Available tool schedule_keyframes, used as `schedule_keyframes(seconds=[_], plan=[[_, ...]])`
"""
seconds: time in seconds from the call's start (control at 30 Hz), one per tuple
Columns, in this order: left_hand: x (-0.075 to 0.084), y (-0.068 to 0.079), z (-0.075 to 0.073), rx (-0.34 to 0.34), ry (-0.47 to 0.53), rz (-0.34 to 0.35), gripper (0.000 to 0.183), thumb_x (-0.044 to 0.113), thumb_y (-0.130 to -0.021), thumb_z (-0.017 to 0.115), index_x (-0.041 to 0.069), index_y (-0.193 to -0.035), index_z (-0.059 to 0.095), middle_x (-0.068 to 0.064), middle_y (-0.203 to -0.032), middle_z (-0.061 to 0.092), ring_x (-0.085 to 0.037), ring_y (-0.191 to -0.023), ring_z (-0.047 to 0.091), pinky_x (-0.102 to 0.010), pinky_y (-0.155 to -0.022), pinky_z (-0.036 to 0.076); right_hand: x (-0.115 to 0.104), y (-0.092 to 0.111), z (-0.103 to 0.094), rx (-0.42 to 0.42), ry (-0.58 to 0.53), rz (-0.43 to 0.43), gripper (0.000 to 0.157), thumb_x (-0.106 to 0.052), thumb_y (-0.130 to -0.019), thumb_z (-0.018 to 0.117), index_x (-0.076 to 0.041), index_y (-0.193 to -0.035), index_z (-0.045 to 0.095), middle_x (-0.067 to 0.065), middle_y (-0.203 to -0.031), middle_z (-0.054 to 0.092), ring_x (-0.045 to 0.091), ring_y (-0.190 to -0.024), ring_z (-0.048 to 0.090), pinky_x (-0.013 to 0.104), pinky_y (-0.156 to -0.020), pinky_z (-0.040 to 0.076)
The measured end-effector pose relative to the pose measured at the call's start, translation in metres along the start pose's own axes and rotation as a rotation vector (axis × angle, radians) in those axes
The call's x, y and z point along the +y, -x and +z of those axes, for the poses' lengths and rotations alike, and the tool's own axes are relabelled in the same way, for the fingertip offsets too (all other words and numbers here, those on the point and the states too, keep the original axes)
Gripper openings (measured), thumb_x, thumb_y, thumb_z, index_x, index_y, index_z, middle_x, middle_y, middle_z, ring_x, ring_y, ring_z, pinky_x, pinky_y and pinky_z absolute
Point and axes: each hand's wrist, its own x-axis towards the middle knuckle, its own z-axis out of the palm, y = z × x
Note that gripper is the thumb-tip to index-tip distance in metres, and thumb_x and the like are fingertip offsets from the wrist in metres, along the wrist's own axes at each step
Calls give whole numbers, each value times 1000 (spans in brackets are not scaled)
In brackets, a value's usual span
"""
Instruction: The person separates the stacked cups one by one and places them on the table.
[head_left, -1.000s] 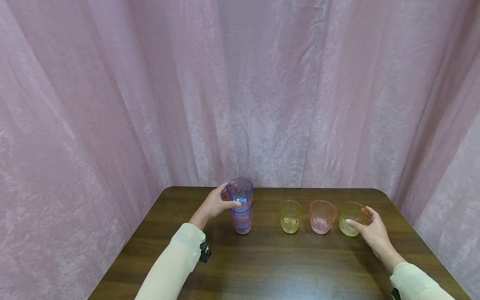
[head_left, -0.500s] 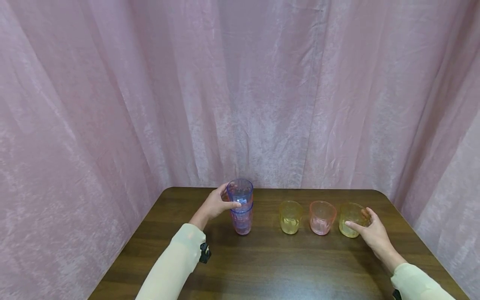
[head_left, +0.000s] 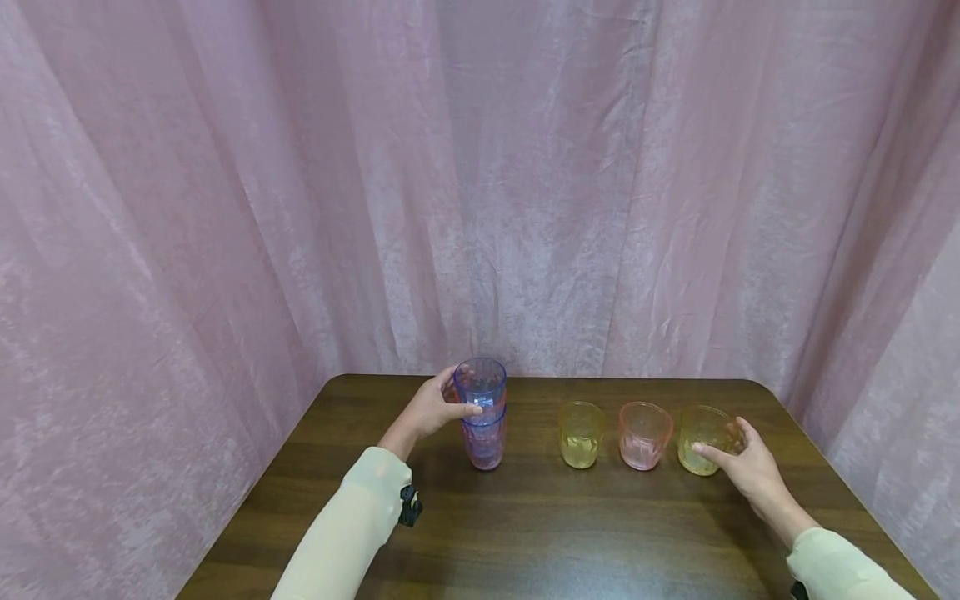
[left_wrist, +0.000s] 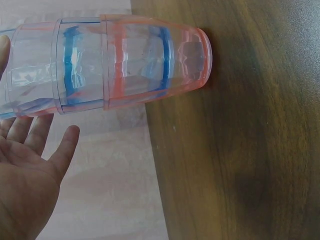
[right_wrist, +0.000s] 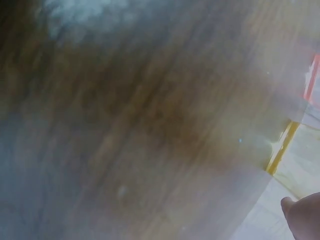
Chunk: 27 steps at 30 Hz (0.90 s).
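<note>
A tall stack of nested clear plastic cups, blue and pink (head_left: pixel 483 433), stands upright on the table in the head view. My left hand (head_left: pixel 435 407) holds its upper part, with the thumb across the front and the fingers behind. The left wrist view shows the stack's pink base (left_wrist: pixel 192 57) resting on the wood, the little finger apart from the stack. To the right, my right hand (head_left: pixel 753 467) is round the right side of a yellow cup (head_left: pixel 699 454), thumb at its front. In the right wrist view only a thumb tip and this yellow cup's base (right_wrist: pixel 282 147) show.
A pink cup (head_left: pixel 643 442) stands just left of the right-hand cup, and another yellow cup (head_left: pixel 581 442) stands left of that. All are on a brown wooden table (head_left: pixel 555 533) with rounded far corners. A pink curtain (head_left: pixel 525 208) hangs behind it.
</note>
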Motion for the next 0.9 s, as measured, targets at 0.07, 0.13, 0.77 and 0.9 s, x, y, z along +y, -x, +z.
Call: schedule_keyframes(seconds=[0.07,0.13,0.77,0.9], plan=[[0,0,0,-1,-1,2,85,25,-78,87,13,-150,43,-10,-141,56,-32,-132,49,-50,-106,42,-2,2,-2,-3,4,-5,110,-31,-95,69,5,-152,-17,36,-157,-4,60,-139,8,65,-112,18],[0,0,0,-3,-2,3,86,24,-78,87,13,-150,42,-10,-141,56,-31,-132,50,-50,-105,43,-4,3,-3,-5,5,-12,109,-33,-95,69,5,-152,-17,37,-156,-4,60,-139,8,65,-112,18],[1,0,0,-7,11,6,85,24,-78,87,12,-149,42,-10,-142,55,-32,-133,49,-51,-106,42,-19,2,-13,40,36,-51,106,-36,-95,67,7,-153,-11,37,-156,5,56,-141,12,63,-112,19],[0,0,0,-9,8,9,85,24,-77,88,13,-149,43,-10,-142,55,-32,-132,50,-51,-105,43,-25,1,-16,41,52,-58,106,-38,-96,66,7,-153,-11,38,-156,5,56,-141,12,63,-113,19]])
